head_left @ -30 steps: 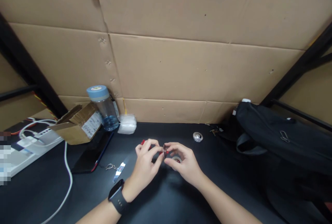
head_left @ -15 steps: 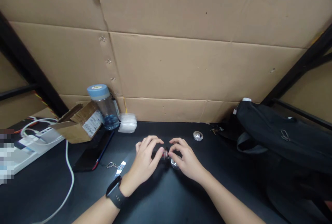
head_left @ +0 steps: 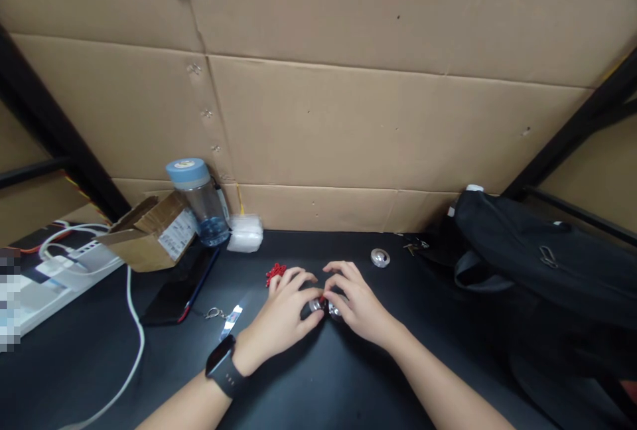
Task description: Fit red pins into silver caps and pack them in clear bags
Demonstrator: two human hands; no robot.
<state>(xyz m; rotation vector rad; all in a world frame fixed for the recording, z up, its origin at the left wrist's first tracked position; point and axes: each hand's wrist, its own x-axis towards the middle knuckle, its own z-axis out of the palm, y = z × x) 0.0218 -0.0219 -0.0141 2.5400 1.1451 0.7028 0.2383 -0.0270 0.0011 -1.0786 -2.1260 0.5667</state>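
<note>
- Desk (head_left: pixel 318 383), dark-topped, seen from above, with two bare hands close together near its middle—fingertips almost meeting, wrists apart.
- Left hand (head_left: pixel 288 310), palm down: its thumb and index finger appear to pinch a small shiny piece (head_left: pixel 315 306). A bit of red shows between the two hands, too small to name.
- Right hand (head_left: pixel 361 304), fingers curled over a second shiny piece (head_left: pixel 334 311); whether it grips that piece or only hovers by it, I cannot tell.
- Stage reached, as a judgement: partway through close fingertip handling. The two shiny pieces sit side by side, and whether they are joined is hidden by the fingers. Nothing looks finished or set aside as complete, and how much is left cannot be judged.
- Clear round piece (head_left: pixel 380 257) lying on the desk beyond the right hand, apart from both hands and untouched.
- Red cluster (head_left: pixel 275 274), beaded or knotted, just beyond the left hand's fingers, perhaps touching them.
- Silvery strip (head_left: pixel 231 322) with a key ring (head_left: pixel 215 313) beside it, left of the left hand, not held.
- Further back—clear plastic bags (head_left: pixel 245 234), a blue-lidded bottle (head_left: pixel 189 174) and an open cardboard box (head_left: pixel 144 244); a black bag (head_left: pixel 537 251) fills the right side.
</note>
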